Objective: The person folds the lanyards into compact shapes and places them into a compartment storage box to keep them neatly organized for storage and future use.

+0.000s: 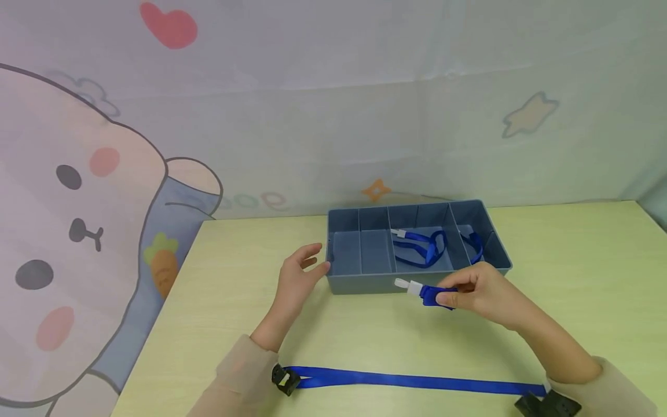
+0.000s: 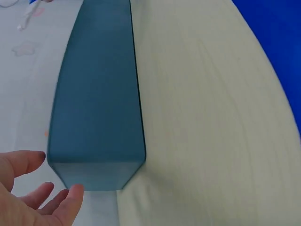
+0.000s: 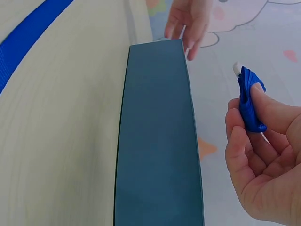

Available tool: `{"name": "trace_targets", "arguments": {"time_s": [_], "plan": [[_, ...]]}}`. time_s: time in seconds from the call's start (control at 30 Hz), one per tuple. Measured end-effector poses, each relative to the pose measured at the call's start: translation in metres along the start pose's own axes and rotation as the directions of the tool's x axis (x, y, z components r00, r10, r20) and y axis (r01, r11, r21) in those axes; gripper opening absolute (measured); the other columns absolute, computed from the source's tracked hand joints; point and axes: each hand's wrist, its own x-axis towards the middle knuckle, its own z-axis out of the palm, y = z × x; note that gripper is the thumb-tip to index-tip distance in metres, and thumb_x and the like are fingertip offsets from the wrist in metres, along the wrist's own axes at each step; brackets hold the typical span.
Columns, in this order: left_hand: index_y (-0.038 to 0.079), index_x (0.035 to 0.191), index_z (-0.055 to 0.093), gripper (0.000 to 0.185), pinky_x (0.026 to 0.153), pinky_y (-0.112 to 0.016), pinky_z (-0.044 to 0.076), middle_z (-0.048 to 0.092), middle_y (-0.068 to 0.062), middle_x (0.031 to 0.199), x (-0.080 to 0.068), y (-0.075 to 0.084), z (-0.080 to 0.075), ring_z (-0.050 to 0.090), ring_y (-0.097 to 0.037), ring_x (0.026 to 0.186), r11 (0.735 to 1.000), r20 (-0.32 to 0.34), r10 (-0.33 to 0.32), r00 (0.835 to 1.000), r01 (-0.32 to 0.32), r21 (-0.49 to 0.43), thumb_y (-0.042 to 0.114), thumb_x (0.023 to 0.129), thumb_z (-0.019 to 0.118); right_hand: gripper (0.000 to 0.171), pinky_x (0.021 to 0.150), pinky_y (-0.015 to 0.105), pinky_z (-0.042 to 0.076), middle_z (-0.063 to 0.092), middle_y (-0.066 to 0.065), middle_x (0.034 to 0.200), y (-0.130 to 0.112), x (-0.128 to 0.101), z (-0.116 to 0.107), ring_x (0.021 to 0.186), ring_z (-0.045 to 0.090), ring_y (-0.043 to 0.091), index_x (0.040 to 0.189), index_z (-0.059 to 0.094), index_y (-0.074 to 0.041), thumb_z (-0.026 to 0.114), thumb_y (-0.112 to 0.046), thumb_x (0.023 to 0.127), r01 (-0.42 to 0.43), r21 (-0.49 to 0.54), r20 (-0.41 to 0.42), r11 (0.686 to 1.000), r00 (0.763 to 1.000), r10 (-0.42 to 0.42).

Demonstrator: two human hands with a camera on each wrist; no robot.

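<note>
Fingers of my right hand (image 1: pixel 476 292) pinch a bunched blue fabric strap with a white plastic clip (image 1: pixel 427 291) just in front of the grey-blue divided plastic tray (image 1: pixel 365 284), while my left hand (image 1: pixel 297 278) hovers spread at the tray's left corner. To do this well, I'd steady the tray and keep the bundle tight. I can read no writing anywhere.

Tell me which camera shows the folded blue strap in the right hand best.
The right wrist view: the folded blue strap fills the foreground, pinched between thumb and fingers of the right hand, its white tip showing. The head view shows it smaller, held in front of the grey tray. The left wrist view does not show it.
</note>
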Motion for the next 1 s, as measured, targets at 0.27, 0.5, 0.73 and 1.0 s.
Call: {"name": "trace_targets", "arguments": {"time_s": [0.27, 0.5, 0.73, 1.0], "plan": [[-0.004, 0.126, 0.053, 0.042, 0.086, -0.039, 0.051, 0.053, -0.021, 0.127, 0.015, -0.011, 0.011, 0.053, -0.036, 0.113, 0.998, 0.021, -0.065, 0.998, 0.065, 0.001, 0.004, 0.086, 0.063, 0.012, 0.055, 0.026, 0.047, 0.065, 0.007, 0.079, 0.002, 0.008, -0.005, 0.063, 0.053, 0.012, 0.089, 0.072, 0.000, 0.069, -0.010, 0.084, 0.018, -0.042, -0.038, 0.999, 0.999, -0.020], [-0.006, 0.123, 0.056, 0.041, 0.077, -0.036, 0.054, 0.060, -0.023, 0.116, 0.019, -0.013, 0.019, 0.061, -0.032, 0.100, 0.995, -0.025, -0.006, 1.000, 0.008, 0.102, -0.002, 0.082, 0.059, 0.010, 0.054, 0.026, 0.047, 0.062, 0.005, 0.079, -0.001, 0.019, -0.008, 0.065, 0.052, 0.014, 0.088, 0.073, -0.003, 0.070, -0.010, 0.083, 0.025, -0.084, -0.060, 0.996, 0.998, -0.030], [-0.007, 0.123, 0.055, 0.044, 0.073, -0.037, 0.055, 0.061, -0.024, 0.112, 0.019, -0.015, 0.022, 0.064, -0.033, 0.093, 0.985, -0.054, 0.047, 0.997, -0.037, 0.166, -0.006, 0.079, 0.055, 0.011, 0.057, 0.026, 0.050, 0.065, 0.006, 0.083, -0.002, 0.032, -0.014, 0.069, 0.055, 0.015, 0.090, 0.073, -0.001, 0.070, -0.010, 0.083, 0.002, -0.140, -0.066, 0.990, 0.998, -0.012], [-0.005, 0.118, 0.059, 0.043, 0.071, -0.035, 0.056, 0.063, -0.023, 0.108, 0.020, -0.018, 0.026, 0.066, -0.031, 0.089, 0.993, -0.114, 0.046, 0.992, -0.032, 0.116, -0.006, 0.076, 0.056, 0.016, 0.064, 0.034, 0.054, 0.068, 0.005, 0.085, 0.004, 0.046, -0.019, 0.074, 0.062, 0.018, 0.094, 0.072, 0.000, 0.069, -0.012, 0.084, -0.008, -0.194, -0.074, 0.981, 0.997, -0.006]]}}
